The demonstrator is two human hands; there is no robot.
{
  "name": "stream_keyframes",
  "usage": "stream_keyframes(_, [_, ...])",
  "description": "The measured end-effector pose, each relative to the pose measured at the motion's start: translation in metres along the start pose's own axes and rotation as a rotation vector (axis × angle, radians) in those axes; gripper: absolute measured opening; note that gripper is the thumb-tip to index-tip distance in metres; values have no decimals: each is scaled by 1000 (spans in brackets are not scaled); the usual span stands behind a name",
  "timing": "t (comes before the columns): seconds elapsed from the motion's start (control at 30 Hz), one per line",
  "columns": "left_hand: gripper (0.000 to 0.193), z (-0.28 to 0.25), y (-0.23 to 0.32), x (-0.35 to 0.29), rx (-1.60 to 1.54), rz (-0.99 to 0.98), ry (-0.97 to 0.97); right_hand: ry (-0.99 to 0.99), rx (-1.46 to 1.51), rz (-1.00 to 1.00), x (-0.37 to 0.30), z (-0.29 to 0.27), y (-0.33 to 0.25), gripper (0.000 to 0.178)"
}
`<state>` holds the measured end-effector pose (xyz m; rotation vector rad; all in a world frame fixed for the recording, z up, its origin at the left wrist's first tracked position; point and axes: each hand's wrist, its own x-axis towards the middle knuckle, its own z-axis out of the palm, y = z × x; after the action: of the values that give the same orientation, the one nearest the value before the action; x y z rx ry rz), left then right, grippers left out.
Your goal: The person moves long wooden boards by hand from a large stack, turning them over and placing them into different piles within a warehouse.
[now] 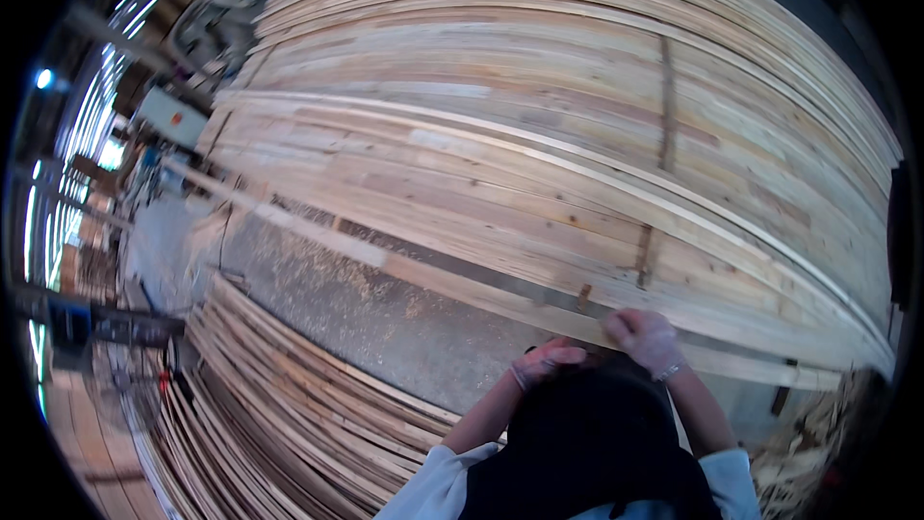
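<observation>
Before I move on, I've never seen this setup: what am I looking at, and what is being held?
No machine here: a single picture, from a wide fisheye camera worn on the head, looks down, bending straight edges. The wearer's right hand appears to grip a long, narrow, pale wooden strip; the left hand is close by, its hold unclear. Beyond lies a broad layer of pale wooden boards; at lower left, a stack of thin brown wooden strips; between, grey shavings-strewn floor.

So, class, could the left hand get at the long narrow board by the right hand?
Likely yes: the left hand is close to the narrow board, and nothing visible blocks it.
</observation>
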<state>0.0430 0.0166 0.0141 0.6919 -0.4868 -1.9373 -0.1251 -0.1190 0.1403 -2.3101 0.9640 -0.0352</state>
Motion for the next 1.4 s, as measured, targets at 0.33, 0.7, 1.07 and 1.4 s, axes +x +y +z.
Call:
stream_keyframes(0.33, [28,-26,24,-34,-99,57,517,-207,-234,10,-24,-12,33,38])
stream_keyframes(0.7, [44,-54,72,-71,-331,482,819,10,18,422,-131,-48,146,48])
stream_keyframes(1.07, [58,38,-39,34,-96,-75,211,-157,-114,-186,-33,-52,79,38])
stream_keyframes(1.4, [46,32,-8,7,-532,636,759,584,-185,-73,-49,-176,229,39])
